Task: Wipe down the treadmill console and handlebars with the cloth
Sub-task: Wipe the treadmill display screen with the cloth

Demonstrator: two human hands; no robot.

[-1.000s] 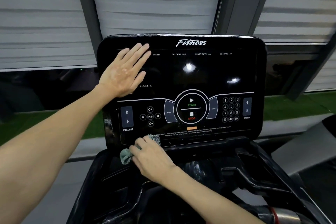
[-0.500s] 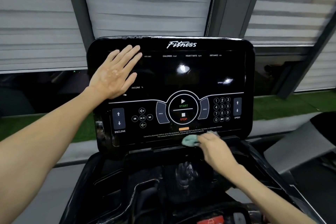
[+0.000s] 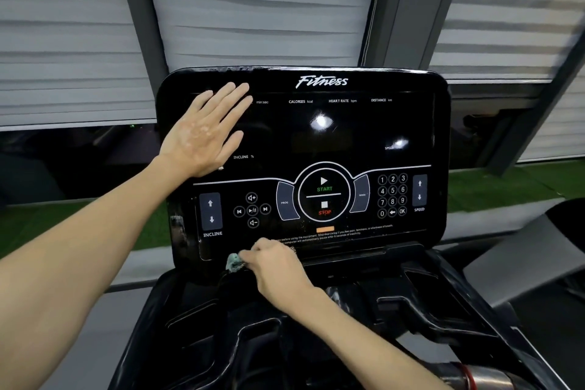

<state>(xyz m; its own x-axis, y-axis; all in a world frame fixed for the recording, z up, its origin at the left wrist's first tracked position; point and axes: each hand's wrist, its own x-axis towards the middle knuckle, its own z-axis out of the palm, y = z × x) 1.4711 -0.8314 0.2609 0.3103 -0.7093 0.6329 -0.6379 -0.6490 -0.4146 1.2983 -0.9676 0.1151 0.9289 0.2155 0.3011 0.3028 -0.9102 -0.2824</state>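
Two hands: right hand (image 3: 275, 266) fingers clamp cloth (image 3: 233, 262) at console (image 3: 364, 133) base; left hand (image 3: 205, 133) spread flat.

My left hand (image 3: 207, 130) covers the console (image 3: 364, 136) face at upper left. Centre and right of the panel lie open. At lower centre my right hand (image 3: 275, 269) blocks the bottom edge.

Scene dim, light cool and even – we see two white glare spots on glossy console (image 3: 373, 136), one mid-screen, one by SPEED label. Small warning print along bottom soft, barely readable. Blinds (image 3: 253, 3) smeared, slats wavy. Wide-angle bend at edges – window posts (image 3: 392, 6) lean inward. Forearms evenly lit, shadows soft.
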